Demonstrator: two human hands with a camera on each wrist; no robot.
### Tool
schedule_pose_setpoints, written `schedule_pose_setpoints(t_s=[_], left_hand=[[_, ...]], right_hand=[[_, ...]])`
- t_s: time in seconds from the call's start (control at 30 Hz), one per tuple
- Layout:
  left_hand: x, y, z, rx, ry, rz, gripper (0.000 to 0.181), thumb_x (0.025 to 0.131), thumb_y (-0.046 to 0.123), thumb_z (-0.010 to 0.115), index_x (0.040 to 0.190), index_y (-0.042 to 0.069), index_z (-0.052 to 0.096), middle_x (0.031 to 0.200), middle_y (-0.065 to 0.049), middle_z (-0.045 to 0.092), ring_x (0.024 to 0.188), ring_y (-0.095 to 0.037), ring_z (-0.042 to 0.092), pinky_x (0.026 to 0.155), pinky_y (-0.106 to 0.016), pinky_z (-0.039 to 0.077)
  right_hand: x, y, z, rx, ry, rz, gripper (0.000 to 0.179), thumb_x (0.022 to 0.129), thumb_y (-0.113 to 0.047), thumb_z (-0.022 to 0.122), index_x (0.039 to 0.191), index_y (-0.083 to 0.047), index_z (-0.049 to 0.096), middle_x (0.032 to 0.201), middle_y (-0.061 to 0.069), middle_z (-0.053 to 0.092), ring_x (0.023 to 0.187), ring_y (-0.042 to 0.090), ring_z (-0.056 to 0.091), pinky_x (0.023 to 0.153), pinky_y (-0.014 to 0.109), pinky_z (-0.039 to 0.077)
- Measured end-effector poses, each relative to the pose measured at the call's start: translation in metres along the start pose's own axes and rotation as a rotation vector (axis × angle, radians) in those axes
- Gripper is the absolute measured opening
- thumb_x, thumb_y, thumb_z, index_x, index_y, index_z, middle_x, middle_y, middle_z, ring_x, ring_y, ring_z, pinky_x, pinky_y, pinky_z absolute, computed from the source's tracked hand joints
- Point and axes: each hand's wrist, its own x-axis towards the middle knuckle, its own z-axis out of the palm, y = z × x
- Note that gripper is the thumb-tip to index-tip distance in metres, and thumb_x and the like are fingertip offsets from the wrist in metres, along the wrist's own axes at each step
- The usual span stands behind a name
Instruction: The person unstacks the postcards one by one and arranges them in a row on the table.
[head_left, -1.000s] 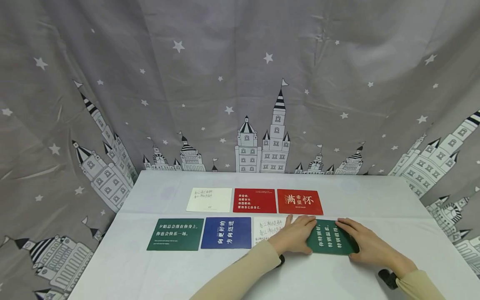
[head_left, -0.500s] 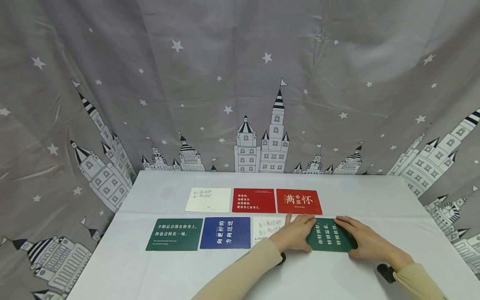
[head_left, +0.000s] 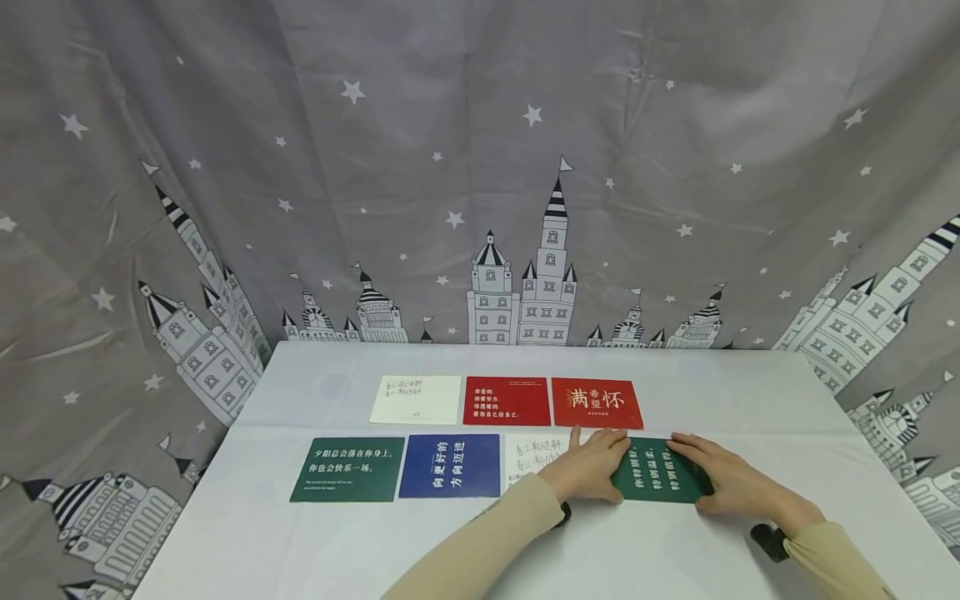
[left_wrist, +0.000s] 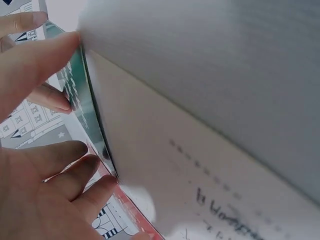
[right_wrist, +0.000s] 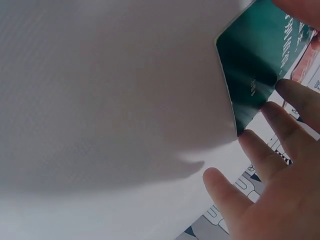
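Observation:
A green postcard (head_left: 656, 471) with white lettering lies at the right end of the front row in the head view. My left hand (head_left: 591, 467) holds its left side, thumb at the near corner and fingers by the far one. On the opposite side, my right hand (head_left: 738, 483) holds the card with the thumb near and fingertips along the far edge. The right wrist view shows several right fingertips (right_wrist: 252, 137) against the edge of the green card (right_wrist: 252, 57). Under my left wrist, a white handwritten postcard (head_left: 528, 454) is partly hidden.
A blue postcard (head_left: 450, 467) and another green postcard (head_left: 347, 471) continue the front row leftward. Behind are a white card (head_left: 416, 402), a red card (head_left: 507, 402) and a second red card (head_left: 597, 412). A grey castle-print curtain (head_left: 375, 167) borders the white table (head_left: 300, 550).
The green postcard's near edge has shifted slightly away from me, the right hand moving slightly with it. My left hand keeps its place, and the other cards lie as before.

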Motion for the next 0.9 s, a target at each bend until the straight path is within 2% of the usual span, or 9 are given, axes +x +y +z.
schedule_pose_setpoints(t_s=[0.2,0.53,0.9], left_hand=[[-0.007,-0.005,-0.003,-0.017,0.001,0.004,0.077,0.074,0.042,0.069,0.139,0.019,0.035,0.143,0.008,0.028,0.131,-0.011,0.023,0.105,-0.051,0.013],[-0.031,-0.026,-0.018,-0.043,0.057,0.002,0.075,0.080,0.043,0.063,0.142,0.018,0.029,0.147,0.006,0.020,0.135,-0.017,0.013,0.104,-0.056,0.009],[-0.067,-0.038,-0.040,-0.085,0.143,0.015,0.076,0.080,0.040,0.064,0.142,0.015,0.028,0.149,0.000,0.017,0.135,-0.021,0.011,0.105,-0.055,0.002]], right_hand=[[-0.001,-0.002,0.003,0.022,0.028,0.013,0.075,0.064,-0.012,0.072,0.132,-0.003,0.041,0.136,0.019,0.034,0.120,0.044,0.033,0.088,0.062,0.033],[-0.002,-0.026,0.000,0.067,0.167,-0.040,0.066,0.074,-0.021,0.070,0.131,0.000,0.043,0.133,0.021,0.038,0.119,0.045,0.033,0.088,0.062,0.033],[0.002,-0.056,-0.006,0.102,0.156,0.026,0.069,0.079,-0.031,0.068,0.136,-0.008,0.037,0.138,0.018,0.032,0.124,0.042,0.027,0.090,0.062,0.032]])
